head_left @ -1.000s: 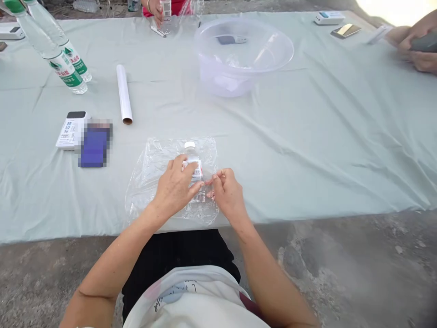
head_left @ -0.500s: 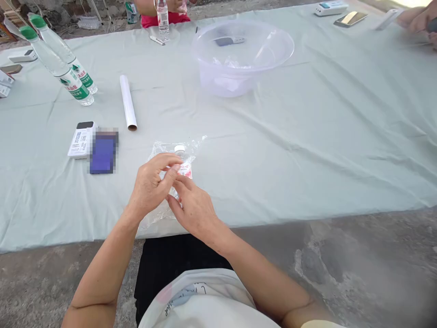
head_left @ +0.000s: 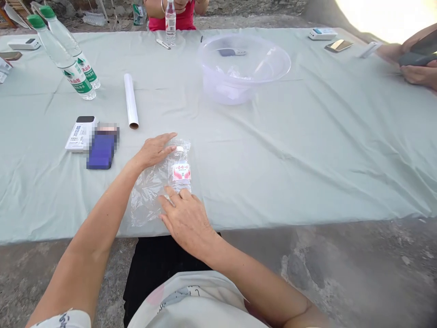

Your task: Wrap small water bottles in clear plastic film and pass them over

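Tablecloth; flat bottle, cap farthest away

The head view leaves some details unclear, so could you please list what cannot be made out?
In the head view:
Bottle: lower end hidden by the right hand.
Purple item: surface obscured by pixelation.
White item: cut off by the left edge.

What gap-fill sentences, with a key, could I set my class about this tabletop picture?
1. The small bottle between the left hand and the right hand has a ____ cap.
2. The two tall bottles have ____ caps.
3. As seen in the picture, the white roll lies to the ____ of the basin.

Missing words: white; green; left.
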A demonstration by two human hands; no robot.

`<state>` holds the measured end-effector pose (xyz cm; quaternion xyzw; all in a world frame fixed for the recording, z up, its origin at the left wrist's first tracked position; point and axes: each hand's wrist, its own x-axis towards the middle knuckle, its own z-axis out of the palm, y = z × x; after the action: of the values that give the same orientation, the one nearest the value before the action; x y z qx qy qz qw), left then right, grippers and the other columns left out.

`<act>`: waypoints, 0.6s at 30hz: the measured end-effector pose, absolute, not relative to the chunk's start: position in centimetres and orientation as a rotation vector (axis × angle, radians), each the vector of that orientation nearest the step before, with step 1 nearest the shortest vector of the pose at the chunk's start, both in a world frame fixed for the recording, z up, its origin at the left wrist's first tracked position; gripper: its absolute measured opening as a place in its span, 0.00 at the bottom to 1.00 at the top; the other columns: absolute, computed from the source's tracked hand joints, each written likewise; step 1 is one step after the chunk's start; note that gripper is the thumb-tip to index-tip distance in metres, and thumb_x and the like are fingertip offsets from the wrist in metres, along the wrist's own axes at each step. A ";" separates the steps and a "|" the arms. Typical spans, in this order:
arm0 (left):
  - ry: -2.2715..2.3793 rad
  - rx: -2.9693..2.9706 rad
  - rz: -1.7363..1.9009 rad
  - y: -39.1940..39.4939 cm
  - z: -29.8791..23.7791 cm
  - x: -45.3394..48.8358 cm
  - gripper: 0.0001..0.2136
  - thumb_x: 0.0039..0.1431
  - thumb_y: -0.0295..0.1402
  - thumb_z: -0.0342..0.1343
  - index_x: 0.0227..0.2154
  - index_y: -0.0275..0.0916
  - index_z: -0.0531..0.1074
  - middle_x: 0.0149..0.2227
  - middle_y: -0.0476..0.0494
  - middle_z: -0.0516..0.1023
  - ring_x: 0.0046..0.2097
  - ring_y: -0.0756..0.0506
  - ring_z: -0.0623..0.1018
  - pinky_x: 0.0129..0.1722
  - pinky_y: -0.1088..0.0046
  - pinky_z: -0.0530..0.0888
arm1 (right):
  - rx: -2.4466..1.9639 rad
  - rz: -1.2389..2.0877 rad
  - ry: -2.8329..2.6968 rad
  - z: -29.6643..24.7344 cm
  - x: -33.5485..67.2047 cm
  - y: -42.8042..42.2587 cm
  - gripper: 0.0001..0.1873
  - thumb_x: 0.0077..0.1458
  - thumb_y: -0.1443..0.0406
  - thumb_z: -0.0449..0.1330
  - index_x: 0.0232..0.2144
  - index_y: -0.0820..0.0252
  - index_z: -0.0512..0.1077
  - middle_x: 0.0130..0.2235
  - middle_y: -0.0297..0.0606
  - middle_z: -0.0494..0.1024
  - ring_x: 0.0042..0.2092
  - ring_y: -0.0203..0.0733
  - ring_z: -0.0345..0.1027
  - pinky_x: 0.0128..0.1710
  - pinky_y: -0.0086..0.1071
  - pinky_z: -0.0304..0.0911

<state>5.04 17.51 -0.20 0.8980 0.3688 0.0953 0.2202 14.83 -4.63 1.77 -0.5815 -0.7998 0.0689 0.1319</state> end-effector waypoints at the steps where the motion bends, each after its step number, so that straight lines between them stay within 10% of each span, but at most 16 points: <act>1: 1.097 2.530 0.269 17.7 -0.5 4.4 0.24 0.67 0.42 0.46 0.63 0.42 0.64 0.67 0.36 0.64 0.68 0.38 0.62 0.65 0.51 0.57 | -1.579 0.272 -2.341 2.3 15.0 -5.3 0.16 0.63 0.61 0.60 0.51 0.60 0.73 0.59 0.46 0.74 0.43 0.49 0.73 0.37 0.44 0.71; 7: 1.479 2.613 0.498 16.1 0.0 1.4 0.18 0.64 0.32 0.48 0.55 0.41 0.71 0.65 0.31 0.64 0.68 0.34 0.61 0.63 0.48 0.56 | -1.373 0.596 -1.673 3.3 19.2 -6.5 0.17 0.69 0.57 0.48 0.49 0.51 0.74 0.45 0.36 0.82 0.45 0.40 0.76 0.48 0.37 0.71; 18: 1.402 2.318 0.868 8.0 2.8 -1.1 0.19 0.66 0.38 0.48 0.56 0.40 0.70 0.62 0.38 0.71 0.63 0.39 0.70 0.60 0.58 0.67 | -1.597 0.409 -1.717 -3.7 18.4 -2.5 0.21 0.64 0.58 0.55 0.58 0.54 0.70 0.69 0.48 0.53 0.70 0.53 0.48 0.64 0.52 0.57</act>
<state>-1.06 8.03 2.79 0.8059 0.4875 0.3018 0.1477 18.42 -2.47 -3.74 -0.6230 -0.6697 0.1596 0.3715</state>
